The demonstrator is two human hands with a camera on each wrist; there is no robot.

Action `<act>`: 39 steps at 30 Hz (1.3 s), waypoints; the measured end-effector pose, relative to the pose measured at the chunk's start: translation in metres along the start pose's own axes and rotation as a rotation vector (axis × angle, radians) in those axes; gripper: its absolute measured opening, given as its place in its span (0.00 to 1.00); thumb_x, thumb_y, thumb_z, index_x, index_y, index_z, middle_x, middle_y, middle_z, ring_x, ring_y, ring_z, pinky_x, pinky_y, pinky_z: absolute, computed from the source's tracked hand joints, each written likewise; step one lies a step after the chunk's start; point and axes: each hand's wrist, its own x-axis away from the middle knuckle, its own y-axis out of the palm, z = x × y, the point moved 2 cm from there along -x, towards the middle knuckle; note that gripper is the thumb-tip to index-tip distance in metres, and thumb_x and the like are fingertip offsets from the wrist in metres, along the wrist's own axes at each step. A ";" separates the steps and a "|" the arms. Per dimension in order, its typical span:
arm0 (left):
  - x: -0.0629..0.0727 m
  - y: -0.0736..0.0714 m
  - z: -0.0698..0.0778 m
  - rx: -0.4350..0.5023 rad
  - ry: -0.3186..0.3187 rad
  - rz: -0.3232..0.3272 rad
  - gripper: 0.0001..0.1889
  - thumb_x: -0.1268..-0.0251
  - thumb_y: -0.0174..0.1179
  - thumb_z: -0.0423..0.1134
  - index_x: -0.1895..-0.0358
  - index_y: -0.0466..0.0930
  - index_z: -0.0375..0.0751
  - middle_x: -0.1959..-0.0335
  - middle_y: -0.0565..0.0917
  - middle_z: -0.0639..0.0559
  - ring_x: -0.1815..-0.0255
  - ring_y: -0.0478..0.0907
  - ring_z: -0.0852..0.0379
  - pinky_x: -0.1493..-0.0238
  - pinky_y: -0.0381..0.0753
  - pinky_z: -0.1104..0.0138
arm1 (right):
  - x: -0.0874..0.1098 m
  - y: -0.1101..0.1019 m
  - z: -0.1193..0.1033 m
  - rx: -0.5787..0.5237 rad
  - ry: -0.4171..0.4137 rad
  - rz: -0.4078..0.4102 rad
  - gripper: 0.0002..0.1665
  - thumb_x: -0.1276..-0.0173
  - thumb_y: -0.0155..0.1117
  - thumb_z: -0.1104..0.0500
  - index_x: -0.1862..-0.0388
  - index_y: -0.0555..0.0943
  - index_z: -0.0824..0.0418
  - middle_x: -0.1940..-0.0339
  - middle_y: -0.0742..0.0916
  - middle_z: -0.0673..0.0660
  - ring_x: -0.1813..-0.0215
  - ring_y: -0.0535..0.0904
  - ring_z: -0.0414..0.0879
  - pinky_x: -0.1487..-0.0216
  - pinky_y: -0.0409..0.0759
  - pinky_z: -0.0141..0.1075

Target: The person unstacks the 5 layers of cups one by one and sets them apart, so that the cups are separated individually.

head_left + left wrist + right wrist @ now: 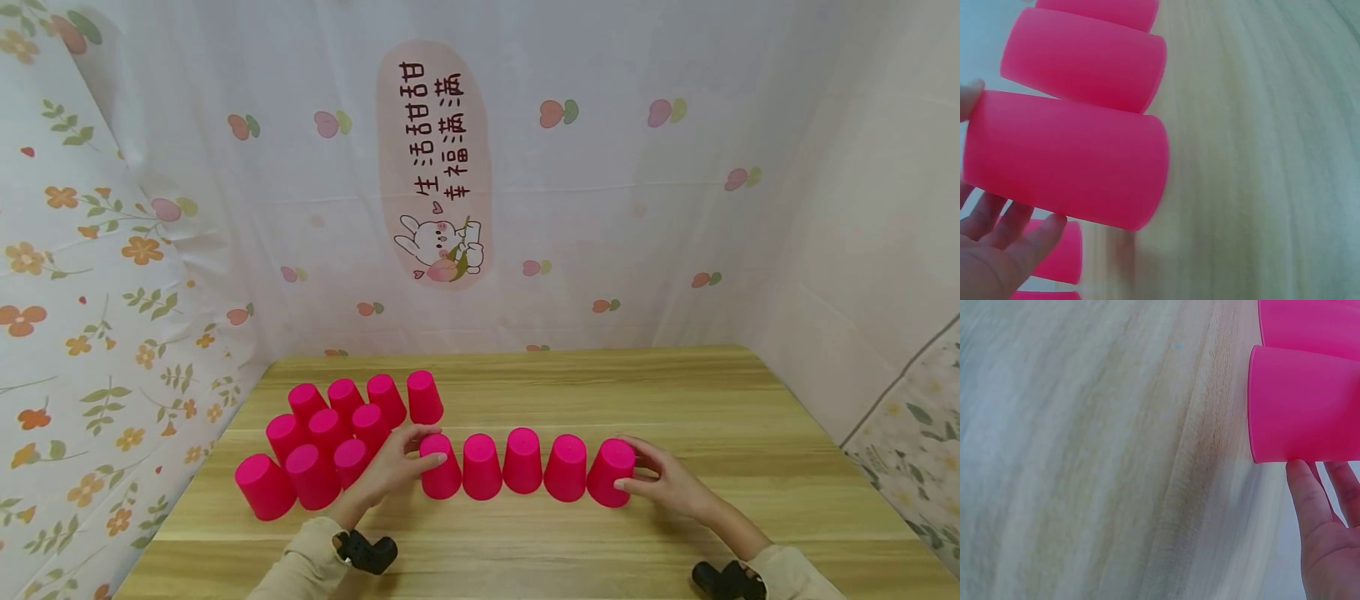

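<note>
Several upside-down pink cups stand side by side in a row at the middle of the table. My left hand (397, 462) holds the leftmost cup (441, 475) of this row, thumb on the near side and fingers round the other. In the left wrist view that cup (1066, 159) lies between thumb and fingers, beside its neighbour (1085, 59). At the row's right end my right hand (670, 483) holds the last cup (611, 477) by its outer side. The right wrist view shows fingertips against the lower side of this cup (1304, 406); the thumb is hidden there.
More upside-down pink cups (266, 492) stand grouped in rows on the left of the wooden table (525, 550); the left hand overlaps the nearest of them. A printed curtain (600, 208) hangs behind the table's back edge.
</note>
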 end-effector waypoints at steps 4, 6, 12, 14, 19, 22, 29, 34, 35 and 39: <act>0.008 0.001 0.014 0.008 0.011 0.005 0.22 0.47 0.60 0.33 0.48 0.70 0.28 0.51 0.73 0.37 0.51 0.71 0.39 0.61 0.78 0.61 | 0.000 0.000 -0.001 -0.010 0.005 -0.002 0.33 0.44 0.62 0.68 0.42 0.62 0.76 0.51 0.76 0.59 0.53 0.73 0.32 0.58 0.76 0.30; 0.011 0.001 0.020 -0.003 0.026 0.007 0.22 0.47 0.60 0.32 0.48 0.69 0.27 0.51 0.73 0.36 0.52 0.71 0.38 0.60 0.78 0.60 | 0.000 0.000 -0.001 -0.015 -0.001 -0.001 0.32 0.44 0.62 0.68 0.42 0.62 0.76 0.51 0.76 0.56 0.53 0.74 0.32 0.58 0.76 0.29; 0.010 0.006 0.007 -0.085 0.081 0.004 0.27 0.51 0.64 0.33 0.46 0.68 0.30 0.55 0.75 0.41 0.55 0.74 0.43 0.60 0.78 0.60 | 0.001 0.000 -0.001 -0.015 -0.007 0.000 0.32 0.44 0.62 0.68 0.42 0.62 0.76 0.52 0.76 0.50 0.54 0.74 0.32 0.58 0.76 0.29; 0.007 0.008 -0.004 -0.103 0.088 0.004 0.28 0.51 0.65 0.35 0.45 0.67 0.32 0.56 0.76 0.44 0.55 0.74 0.46 0.60 0.78 0.61 | 0.000 0.000 -0.001 -0.005 0.007 0.002 0.32 0.44 0.62 0.67 0.42 0.62 0.76 0.51 0.76 0.54 0.54 0.73 0.32 0.58 0.76 0.29; 0.001 0.006 -0.014 -0.099 0.079 0.011 0.30 0.52 0.66 0.39 0.44 0.68 0.34 0.55 0.76 0.46 0.54 0.74 0.47 0.59 0.77 0.61 | 0.000 0.000 -0.001 0.006 0.029 -0.001 0.33 0.44 0.62 0.66 0.41 0.62 0.75 0.50 0.74 0.67 0.54 0.73 0.31 0.58 0.76 0.30; -0.003 -0.001 -0.007 -0.117 0.061 0.038 0.29 0.53 0.67 0.39 0.45 0.69 0.37 0.54 0.76 0.47 0.53 0.74 0.46 0.57 0.77 0.59 | 0.000 0.000 -0.001 0.009 0.025 -0.006 0.33 0.44 0.62 0.66 0.41 0.62 0.75 0.50 0.74 0.70 0.54 0.73 0.31 0.58 0.77 0.31; -0.015 -0.024 0.015 -0.235 0.024 0.111 0.28 0.54 0.67 0.38 0.46 0.70 0.41 0.54 0.76 0.49 0.52 0.73 0.47 0.55 0.75 0.57 | 0.000 -0.001 0.000 0.008 0.020 -0.005 0.33 0.44 0.62 0.66 0.42 0.62 0.75 0.51 0.75 0.65 0.54 0.73 0.31 0.58 0.77 0.30; -0.023 -0.033 0.016 -0.357 -0.009 0.127 0.29 0.54 0.67 0.38 0.46 0.69 0.37 0.55 0.76 0.45 0.58 0.73 0.50 0.59 0.77 0.58 | 0.000 -0.001 0.002 0.011 0.020 -0.004 0.33 0.44 0.62 0.66 0.41 0.62 0.76 0.50 0.76 0.60 0.54 0.73 0.31 0.58 0.77 0.30; -0.024 -0.034 0.015 -0.371 -0.010 0.131 0.29 0.54 0.67 0.38 0.46 0.69 0.37 0.55 0.75 0.45 0.58 0.73 0.50 0.59 0.76 0.58 | 0.000 -0.001 0.002 0.011 0.017 -0.003 0.33 0.44 0.62 0.66 0.41 0.62 0.76 0.51 0.76 0.60 0.54 0.73 0.31 0.58 0.77 0.30; -0.027 -0.030 0.008 -0.355 -0.017 0.130 0.28 0.54 0.67 0.35 0.46 0.69 0.36 0.53 0.75 0.43 0.55 0.73 0.47 0.56 0.75 0.55 | 0.000 -0.001 0.003 0.017 0.003 0.000 0.33 0.45 0.63 0.67 0.42 0.62 0.75 0.51 0.76 0.61 0.54 0.73 0.31 0.58 0.77 0.30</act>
